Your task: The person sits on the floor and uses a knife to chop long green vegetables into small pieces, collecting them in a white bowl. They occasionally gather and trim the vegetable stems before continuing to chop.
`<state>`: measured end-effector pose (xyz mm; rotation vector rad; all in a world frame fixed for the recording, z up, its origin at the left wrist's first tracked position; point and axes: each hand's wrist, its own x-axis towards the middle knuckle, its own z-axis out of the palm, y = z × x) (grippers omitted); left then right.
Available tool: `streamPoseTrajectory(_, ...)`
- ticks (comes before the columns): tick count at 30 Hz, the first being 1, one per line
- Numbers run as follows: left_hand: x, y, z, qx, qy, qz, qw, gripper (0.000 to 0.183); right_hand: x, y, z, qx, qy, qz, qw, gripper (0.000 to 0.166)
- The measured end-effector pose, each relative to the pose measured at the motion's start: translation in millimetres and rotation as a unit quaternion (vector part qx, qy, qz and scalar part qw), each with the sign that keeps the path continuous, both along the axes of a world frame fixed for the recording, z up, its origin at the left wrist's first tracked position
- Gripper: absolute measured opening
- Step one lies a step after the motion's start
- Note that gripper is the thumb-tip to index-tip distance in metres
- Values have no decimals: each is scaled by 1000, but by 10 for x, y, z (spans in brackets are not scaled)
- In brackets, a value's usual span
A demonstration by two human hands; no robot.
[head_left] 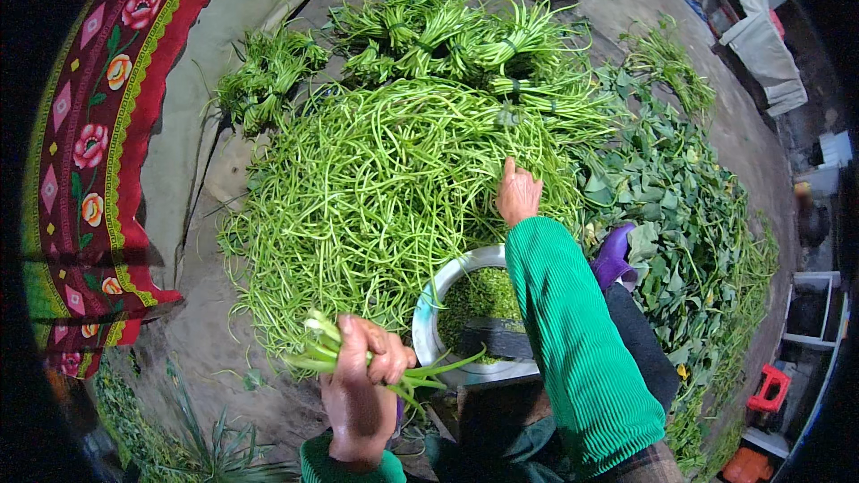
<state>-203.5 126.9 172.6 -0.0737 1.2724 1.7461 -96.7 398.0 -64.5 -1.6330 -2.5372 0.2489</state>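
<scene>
A bunch of thin green leaf stalks is clasped in my left hand, its cut ends pointing left and the loose ends trailing right. My right hand reaches forward over a broad heap of loose green stalks, touching its right side. The fingers curl down and partly out of sight, so whether they pinch any stalks is unclear. Between my arms stands a round pale basin holding small chopped green bits, with a dark flat strip lying across it.
Several tied bundles of stalks lie behind the heap. Stripped green leaves are piled at right, beside a purple boot. A flowered red cloth hangs at left. A fan of long narrow leaves lies at lower left. A red plastic stool stands far right.
</scene>
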Motion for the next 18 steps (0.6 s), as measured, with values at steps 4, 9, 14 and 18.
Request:
streamPoseTrajectory(4,10,41,15,-3,24,-25,999,36,-132,-4,333,21,208,32,977,14)
streamPoseTrajectory(9,41,58,-89,-11,18,1,1000,29,-157,-324,1372,-172,314,64,931,19)
streamPoseTrajectory(14,91,77,-206,15,-43,-29,999,27,83,-1054,2090,-349,450,63,819,19)
streamPoseTrajectory(18,213,135,-156,41,30,-75,996,30,355,-1437,2272,-316,442,55,837,15)
